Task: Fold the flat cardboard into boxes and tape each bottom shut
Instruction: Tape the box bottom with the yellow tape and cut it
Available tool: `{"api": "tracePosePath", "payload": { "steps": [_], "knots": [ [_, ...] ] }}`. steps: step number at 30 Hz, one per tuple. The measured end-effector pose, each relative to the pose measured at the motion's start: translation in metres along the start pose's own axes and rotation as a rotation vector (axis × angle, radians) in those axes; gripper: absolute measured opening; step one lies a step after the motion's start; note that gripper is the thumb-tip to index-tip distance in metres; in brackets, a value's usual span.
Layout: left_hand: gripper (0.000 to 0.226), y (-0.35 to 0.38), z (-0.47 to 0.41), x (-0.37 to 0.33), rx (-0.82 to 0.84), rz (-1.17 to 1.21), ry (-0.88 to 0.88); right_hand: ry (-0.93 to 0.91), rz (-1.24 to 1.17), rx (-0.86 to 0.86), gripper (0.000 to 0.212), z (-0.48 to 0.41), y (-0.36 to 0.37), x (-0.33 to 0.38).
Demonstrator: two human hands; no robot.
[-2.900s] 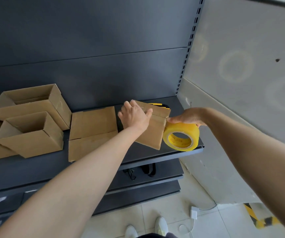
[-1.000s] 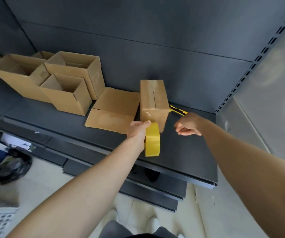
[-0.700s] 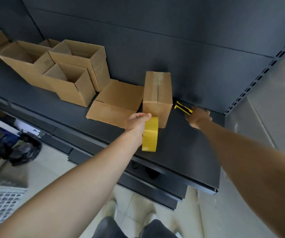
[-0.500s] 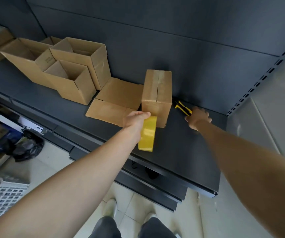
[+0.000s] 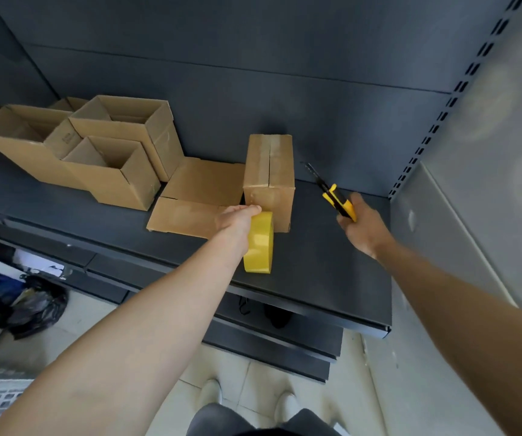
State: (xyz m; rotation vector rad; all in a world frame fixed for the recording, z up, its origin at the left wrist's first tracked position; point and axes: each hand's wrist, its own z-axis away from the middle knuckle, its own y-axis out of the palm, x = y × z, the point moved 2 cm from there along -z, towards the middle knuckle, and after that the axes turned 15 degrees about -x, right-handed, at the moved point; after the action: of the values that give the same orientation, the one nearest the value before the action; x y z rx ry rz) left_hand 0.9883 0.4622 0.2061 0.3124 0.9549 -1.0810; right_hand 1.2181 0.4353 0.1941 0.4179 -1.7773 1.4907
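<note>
The left hand (image 5: 237,218) is curled over the top of a yellow tape roll (image 5: 259,247), fingers hooked across its upper rim and gripping it on edge. The roll's far side meets the near face of a closed box (image 5: 269,171); I cannot tell whether the roll rests on the shelf or hangs just above it. That box stands toward the back of the dark shelf (image 5: 332,269), its two folded flaps meeting in a seam along the top. To the right and apart from the box, the right hand (image 5: 363,229) is wrapped tightly round the handle of a yellow and black utility knife (image 5: 338,204), whose dark blade end points away toward the back panel. On the other side of the box, touching its left wall, lies a piece of flat cardboard (image 5: 200,196). Farther left a cluster of open boxes (image 5: 118,174) stands packed together, mouths up.
</note>
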Motion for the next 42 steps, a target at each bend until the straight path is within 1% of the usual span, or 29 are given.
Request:
{"api": "tracePosePath", "payload": {
  "steps": [2, 4, 9, 11, 14, 17, 23, 25, 27, 30, 34, 37, 38, 40, 42],
  "knots": [
    [0.023, -0.001, 0.001, -0.002, 0.012, -0.012, 0.002, -0.116, 0.123, 0.078, 0.012, 0.006, 0.001, 0.01],
    [0.023, -0.003, 0.003, -0.002, 0.024, -0.017, -0.003, -0.192, 0.263, 0.145, 0.012, 0.01, 0.007, 0.018],
    [0.02, -0.007, 0.002, -0.001, 0.05, -0.044, -0.02, -0.263, 0.461, 0.226, 0.014, 0.017, 0.026, 0.028],
    [0.019, -0.009, 0.002, -0.001, 0.055, -0.065, -0.038, -0.285, 0.508, 0.224, 0.017, 0.019, 0.031, 0.032],
    [0.023, -0.01, 0.002, -0.003, 0.094, -0.104, -0.092, -0.317, 0.569, 0.215, 0.012, 0.019, 0.038, 0.036],
    [0.021, -0.01, 0.004, -0.006, 0.141, -0.131, -0.128, -0.331, 0.616, 0.203, 0.01, 0.015, 0.042, 0.038],
    [0.021, -0.006, -0.001, -0.011, 0.178, -0.172, -0.124, -0.32, 0.665, 0.168, 0.017, 0.007, 0.047, 0.038],
    [0.023, -0.006, -0.003, -0.014, 0.194, -0.191, -0.111, -0.314, 0.701, 0.16, 0.022, 0.005, 0.047, 0.038],
    [0.025, -0.007, -0.004, -0.016, 0.211, -0.219, -0.096, -0.297, 0.755, 0.179, 0.027, 0.005, 0.047, 0.031],
    [0.02, -0.011, -0.012, -0.014, 0.197, -0.245, -0.102, -0.254, 0.736, 0.205, 0.024, 0.007, 0.046, 0.018],
    [0.017, -0.014, -0.015, -0.004, 0.262, -0.342, -0.13, -0.122, 0.775, 0.289, 0.033, 0.002, 0.035, 0.001],
    [0.009, -0.008, -0.01, -0.003, 0.345, -0.338, -0.088, -0.019, 0.827, 0.367, 0.022, -0.004, 0.027, -0.019],
    [0.008, -0.005, -0.007, -0.002, 0.374, -0.335, -0.065, 0.023, 0.831, 0.377, 0.022, -0.005, 0.026, -0.026],
    [0.007, 0.002, -0.002, -0.001, 0.414, -0.34, -0.023, 0.13, 0.788, 0.337, 0.033, -0.006, 0.025, -0.037],
    [0.009, 0.01, 0.005, -0.001, 0.441, -0.358, 0.01, 0.201, 0.731, 0.251, 0.041, -0.005, 0.022, -0.038]
  ]
}}
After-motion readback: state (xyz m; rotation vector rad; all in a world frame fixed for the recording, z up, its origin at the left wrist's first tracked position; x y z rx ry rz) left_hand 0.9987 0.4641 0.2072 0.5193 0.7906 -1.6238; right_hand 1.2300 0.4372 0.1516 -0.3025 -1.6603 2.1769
